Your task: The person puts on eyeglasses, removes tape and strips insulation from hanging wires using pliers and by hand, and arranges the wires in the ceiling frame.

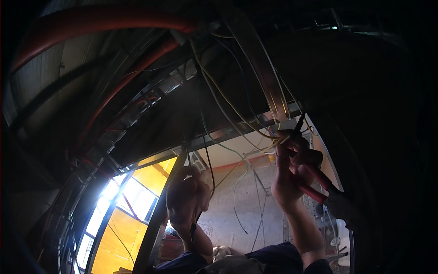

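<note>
Red-handled pliers (pixel 313 193) gripped in my right fingers (pixel 312 157), left fingers (pixel 203 194) curled beside black cable (pixel 209 160), hold unclear; best keep yellow wire (pixel 223 97) unkinked.

two bare hands show: one left hand (pixel 186 194) and one right hand (pixel 294 166). there is one pair of pliers (pixel 320 176), with two red handles (pixel 313 193). red pipes (pixel 114 22) number two, one thick and one thinner. at least five wires can be told apart: one yellow wire (pixel 228 102), one white wire (pixel 216 98), one blue wire (pixel 246 91), one green wire (pixel 223 146), one black wire (pixel 210 162); those bunched by the right hand are too tangled to count. one yellow wall (pixel 114 242), one grey wall (pixel 228 205) and at least one window (pixel 137 198) appear.
</note>
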`<state>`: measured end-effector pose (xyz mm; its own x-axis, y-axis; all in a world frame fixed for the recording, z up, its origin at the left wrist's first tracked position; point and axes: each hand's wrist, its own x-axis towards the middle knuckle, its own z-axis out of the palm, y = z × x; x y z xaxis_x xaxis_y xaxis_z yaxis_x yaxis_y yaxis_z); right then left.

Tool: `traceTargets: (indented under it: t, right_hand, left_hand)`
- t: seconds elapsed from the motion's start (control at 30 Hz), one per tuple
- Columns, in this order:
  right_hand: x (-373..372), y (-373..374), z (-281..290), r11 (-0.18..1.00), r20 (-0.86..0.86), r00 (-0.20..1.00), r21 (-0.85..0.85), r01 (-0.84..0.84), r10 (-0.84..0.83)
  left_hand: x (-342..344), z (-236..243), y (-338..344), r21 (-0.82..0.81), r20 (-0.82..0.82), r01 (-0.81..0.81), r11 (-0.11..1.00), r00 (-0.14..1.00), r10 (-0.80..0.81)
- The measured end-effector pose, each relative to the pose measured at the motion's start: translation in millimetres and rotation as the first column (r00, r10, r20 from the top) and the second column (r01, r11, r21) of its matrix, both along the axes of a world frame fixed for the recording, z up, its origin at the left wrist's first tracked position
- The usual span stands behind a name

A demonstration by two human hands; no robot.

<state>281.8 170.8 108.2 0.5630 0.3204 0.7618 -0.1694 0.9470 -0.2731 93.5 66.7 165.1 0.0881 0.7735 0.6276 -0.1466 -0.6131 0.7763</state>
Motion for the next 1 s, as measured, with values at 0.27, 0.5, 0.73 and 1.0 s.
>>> traceTargets:
  t: [0.27,0.5,0.73,1.0]
  right_hand:
    - [14,-4,3,0.999,0.070,0.997,-0.018,0.040,-0.039]
    - [1,14,2,0.999,0.150,0.989,0.039,-0.011,0.005]
    - [-18,36,-25,0.997,0.171,0.985,0.056,-0.047,0.037]
    - [-38,48,-41,0.978,0.023,0.982,0.090,-0.189,0.188]
  left_hand:
    - [8,3,-1,-0.018,0.118,0.029,0.999,0.993,-0.026]
    - [-17,-15,26,0.002,0.143,0.028,1.000,0.989,-0.028]
    - [-29,-21,45,-0.076,0.087,-0.080,0.994,0.992,0.086]
    - [-35,-27,57,-0.066,0.079,-0.069,0.995,0.994,0.074]
